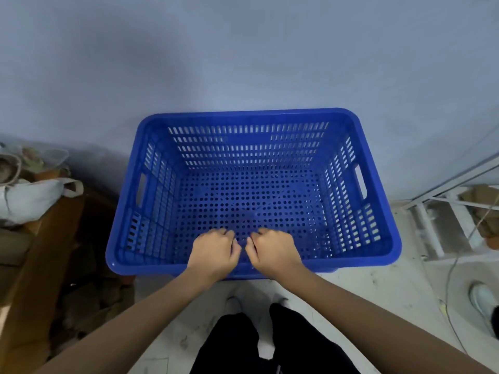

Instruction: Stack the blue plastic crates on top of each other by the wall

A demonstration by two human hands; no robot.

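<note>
Crate: a blue plastic crate (253, 190) with slotted walls, a perforated floor and a handle cut-out in each short side stood open-side up, its far long wall against the pale wall (243, 55); nothing lay inside it.
Support: what the crate rested on was hidden; whether another crate sat beneath it could not be told.
Left hand (214, 252): curled over the middle of the near rim, fingers bent down inside the crate, gripping that rim.
Right hand (272, 252): just beside the left, closed on the same near rim in the same way.
Floor (364, 298): light and scuffed, with the person's dark trouser legs (243, 344) below the crate.
Left side: cardboard boxes (32, 265) with a white bag (29, 198) on top.
Right side: a white metal frame (442, 225), a thin cable (449, 282) and a white shoe (483, 298).
</note>
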